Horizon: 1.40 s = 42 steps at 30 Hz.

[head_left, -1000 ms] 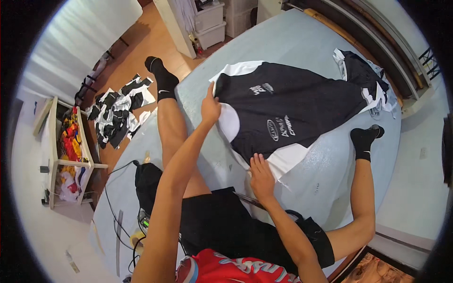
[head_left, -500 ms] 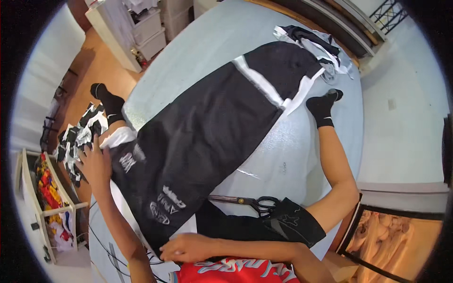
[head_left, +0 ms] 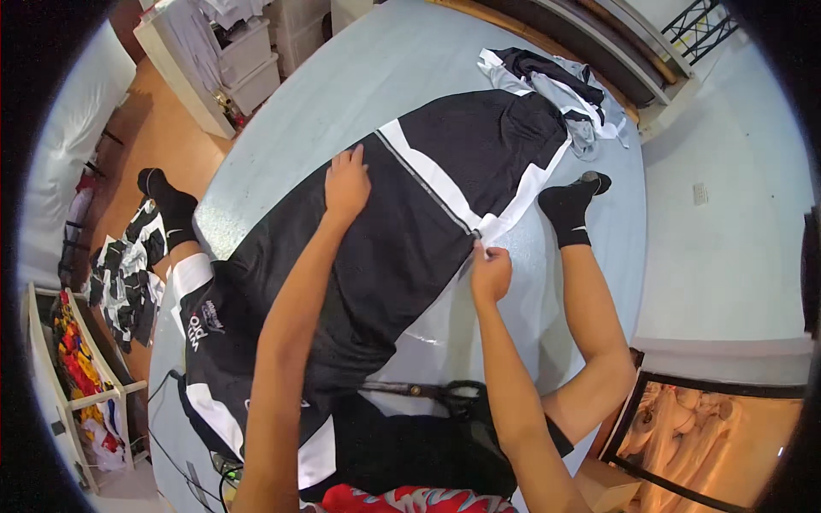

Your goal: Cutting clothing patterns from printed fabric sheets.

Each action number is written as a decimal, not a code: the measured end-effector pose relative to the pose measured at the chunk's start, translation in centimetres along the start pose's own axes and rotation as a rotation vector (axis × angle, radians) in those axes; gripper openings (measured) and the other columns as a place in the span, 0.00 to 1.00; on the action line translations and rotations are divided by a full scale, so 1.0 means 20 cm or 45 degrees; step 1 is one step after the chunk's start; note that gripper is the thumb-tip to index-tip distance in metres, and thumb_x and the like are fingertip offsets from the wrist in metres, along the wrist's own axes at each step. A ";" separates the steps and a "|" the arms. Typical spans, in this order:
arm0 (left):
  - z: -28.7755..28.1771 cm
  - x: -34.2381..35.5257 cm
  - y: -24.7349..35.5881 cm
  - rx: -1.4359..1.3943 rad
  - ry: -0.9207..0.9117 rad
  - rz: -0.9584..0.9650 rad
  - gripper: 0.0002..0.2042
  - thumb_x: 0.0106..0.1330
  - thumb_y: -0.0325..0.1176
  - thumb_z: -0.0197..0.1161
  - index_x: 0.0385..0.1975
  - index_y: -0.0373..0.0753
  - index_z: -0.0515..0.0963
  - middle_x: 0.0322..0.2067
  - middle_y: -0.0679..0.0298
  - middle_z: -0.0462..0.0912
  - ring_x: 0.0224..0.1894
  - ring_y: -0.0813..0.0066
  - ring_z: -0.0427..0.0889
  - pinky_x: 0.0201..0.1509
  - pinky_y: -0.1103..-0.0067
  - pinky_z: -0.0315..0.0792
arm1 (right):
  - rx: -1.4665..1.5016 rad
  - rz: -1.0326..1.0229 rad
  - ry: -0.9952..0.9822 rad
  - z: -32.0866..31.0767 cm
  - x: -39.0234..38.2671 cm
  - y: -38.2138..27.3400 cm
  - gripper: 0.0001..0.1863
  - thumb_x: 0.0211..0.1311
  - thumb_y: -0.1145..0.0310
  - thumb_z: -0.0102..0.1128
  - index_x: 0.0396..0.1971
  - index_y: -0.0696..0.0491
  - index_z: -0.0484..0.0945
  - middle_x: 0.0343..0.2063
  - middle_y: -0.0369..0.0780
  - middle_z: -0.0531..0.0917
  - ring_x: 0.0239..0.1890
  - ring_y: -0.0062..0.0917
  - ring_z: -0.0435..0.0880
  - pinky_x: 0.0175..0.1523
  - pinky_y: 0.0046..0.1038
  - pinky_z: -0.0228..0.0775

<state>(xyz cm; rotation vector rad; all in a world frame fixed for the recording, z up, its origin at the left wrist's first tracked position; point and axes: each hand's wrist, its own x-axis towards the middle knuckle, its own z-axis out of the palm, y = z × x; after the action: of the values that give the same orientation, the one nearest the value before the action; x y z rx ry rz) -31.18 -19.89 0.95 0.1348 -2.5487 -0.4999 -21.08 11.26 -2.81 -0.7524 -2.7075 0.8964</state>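
Black-and-white jersey (head_left: 385, 248) spread diagonally across pale blue table (head_left: 342, 94), over person's lap. Left hand (head_left: 345, 184) flat, fingers together, pressing jersey's upper edge. Right hand (head_left: 490, 272) pinching white-trimmed edge. Scissors (head_left: 445, 395) near lap. Crumpled garments (head_left: 556, 90) at far right corner.

Black jersey (head_left: 376, 256) with white stripes lies spread flat across the pale-blue table (head_left: 342, 94)

Your left hand (head_left: 346, 184) now presses flat on the spread black jersey (head_left: 385, 248); your right hand (head_left: 490, 272) pinches its white-striped edge.
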 end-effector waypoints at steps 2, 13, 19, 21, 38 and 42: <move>0.18 0.09 0.06 0.091 0.199 -0.037 0.26 0.69 0.43 0.64 0.61 0.32 0.74 0.50 0.53 0.80 0.59 0.51 0.75 0.62 0.60 0.69 | -0.201 -0.298 -0.003 0.02 0.06 -0.08 0.15 0.66 0.55 0.67 0.36 0.53 0.84 0.34 0.42 0.84 0.37 0.44 0.82 0.47 0.41 0.73; 0.42 0.64 -0.28 -0.378 -0.763 -0.192 0.21 0.62 0.47 0.65 0.41 0.32 0.85 0.37 0.51 0.88 0.40 0.52 0.86 0.47 0.63 0.78 | 1.532 0.498 -0.243 -0.30 0.01 -0.01 0.03 0.67 0.76 0.63 0.38 0.56 0.78 0.33 0.33 0.78 0.38 0.19 0.76 0.47 0.21 0.69; 0.32 0.72 -0.52 -1.181 -0.671 -0.925 0.19 0.56 0.26 0.68 0.50 0.38 0.81 0.35 0.62 0.84 0.37 0.72 0.81 0.38 0.75 0.75 | 0.985 0.217 0.082 -0.40 -0.10 0.15 0.05 0.67 0.82 0.61 0.40 0.59 0.79 0.36 0.35 0.81 0.41 0.21 0.78 0.52 0.25 0.70; 0.30 0.75 -0.55 -1.225 -0.631 -1.055 0.22 0.56 0.23 0.67 0.54 0.39 0.80 0.34 0.64 0.83 0.36 0.75 0.80 0.37 0.75 0.74 | 0.826 0.194 0.004 -0.43 -0.19 0.20 0.04 0.67 0.81 0.61 0.39 0.59 0.81 0.37 0.36 0.83 0.42 0.22 0.79 0.53 0.26 0.71; -1.13 -0.68 -0.39 0.710 -1.054 0.017 0.51 0.53 0.52 0.77 0.77 0.46 0.57 0.69 0.45 0.67 0.72 0.37 0.62 0.75 0.49 0.57 | 0.016 -1.229 -0.904 -0.48 -0.56 -0.16 0.32 0.55 0.61 0.75 0.61 0.49 0.77 0.63 0.48 0.74 0.67 0.45 0.71 0.69 0.44 0.65; -1.30 -0.74 -0.62 0.864 -1.156 -0.041 0.30 0.54 0.39 0.75 0.59 0.40 0.77 0.56 0.52 0.78 0.64 0.47 0.72 0.65 0.56 0.69 | 0.180 -1.621 -1.179 -0.21 -0.93 -0.23 0.37 0.56 0.56 0.71 0.67 0.48 0.73 0.73 0.48 0.64 0.77 0.46 0.58 0.79 0.48 0.50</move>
<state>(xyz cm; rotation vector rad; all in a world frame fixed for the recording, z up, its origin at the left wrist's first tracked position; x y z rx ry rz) -5.11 -36.86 9.57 0.2272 -3.5089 0.4400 -5.58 0.52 2.92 1.6272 -2.7630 1.0984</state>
